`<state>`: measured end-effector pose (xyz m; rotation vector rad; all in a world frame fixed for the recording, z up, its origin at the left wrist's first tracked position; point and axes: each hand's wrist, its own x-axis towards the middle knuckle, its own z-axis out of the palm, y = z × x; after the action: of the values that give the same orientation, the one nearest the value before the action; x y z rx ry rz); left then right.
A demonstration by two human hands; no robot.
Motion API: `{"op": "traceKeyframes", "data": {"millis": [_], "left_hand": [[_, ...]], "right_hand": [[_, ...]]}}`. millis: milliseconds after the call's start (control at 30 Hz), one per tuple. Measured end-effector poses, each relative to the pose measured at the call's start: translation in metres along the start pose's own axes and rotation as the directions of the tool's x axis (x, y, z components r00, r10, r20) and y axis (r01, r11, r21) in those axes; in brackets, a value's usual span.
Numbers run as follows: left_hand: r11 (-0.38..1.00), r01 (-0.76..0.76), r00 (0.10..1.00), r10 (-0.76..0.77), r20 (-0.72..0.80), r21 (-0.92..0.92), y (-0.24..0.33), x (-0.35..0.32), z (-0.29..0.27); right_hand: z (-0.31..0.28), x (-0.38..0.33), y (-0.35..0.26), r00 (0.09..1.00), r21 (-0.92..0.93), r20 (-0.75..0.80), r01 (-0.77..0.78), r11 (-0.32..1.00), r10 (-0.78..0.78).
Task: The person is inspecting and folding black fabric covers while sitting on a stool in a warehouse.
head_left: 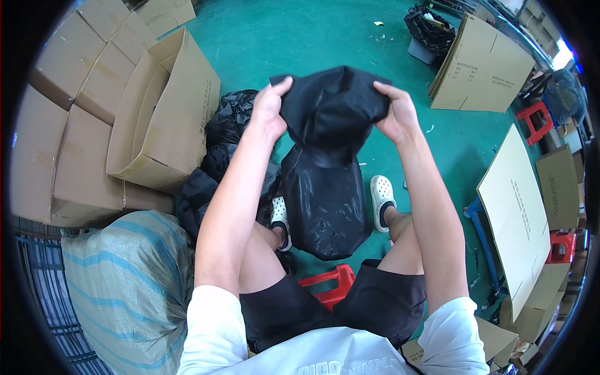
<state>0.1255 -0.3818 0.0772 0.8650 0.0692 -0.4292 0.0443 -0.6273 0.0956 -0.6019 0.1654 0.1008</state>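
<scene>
I sit on a red stool [331, 281], striped sack [131, 281] at my left knee. Left hand [269, 107] and right hand [395, 112] both pinch the top edge of a black bag [325, 187], held up between my knees so it hangs straight over my shoes. More black bags [228, 134] piled left, beside an open box [164, 106]. Green floor [300, 37] beyond gives free room; flat cardboard [481, 69] right.

The person wears a white T-shirt [325, 356] with short sleeves and grey lettering across the chest, black shorts [375, 300] ending above the knee, and white perforated clogs [382, 195] with black socks. Both forearms are bare.
</scene>
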Motion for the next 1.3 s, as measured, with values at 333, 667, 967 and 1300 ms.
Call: {"op": "traceKeyframes", "data": {"millis": [333,667,967,1300], "left_hand": [[0.969,-0.227,0.937,0.246,-0.247,0.101,-0.029,-0.061,-0.008],[0.91,0.359,0.639,-0.076,-0.766,0.209,-0.278,-0.16,-0.198],[0.74,0.478,0.531,0.186,-0.826,0.473,-0.307,-0.208,-0.203],[0.927,0.146,0.73,-0.336,-0.595,-0.344,-0.318,-0.24,-0.145]], "right_hand": [[-0.007,-0.031,0.033,0.982,-0.271,-0.105,0.125,0.954,-0.158],[-0.222,-0.109,0.224,0.452,-0.481,-0.855,-0.508,0.714,-0.254],[-0.223,-0.167,0.24,0.263,-0.456,-0.881,-0.692,0.559,-0.393],[-0.245,-0.184,0.248,0.033,-0.149,-0.989,-0.37,0.917,-0.147]]}}
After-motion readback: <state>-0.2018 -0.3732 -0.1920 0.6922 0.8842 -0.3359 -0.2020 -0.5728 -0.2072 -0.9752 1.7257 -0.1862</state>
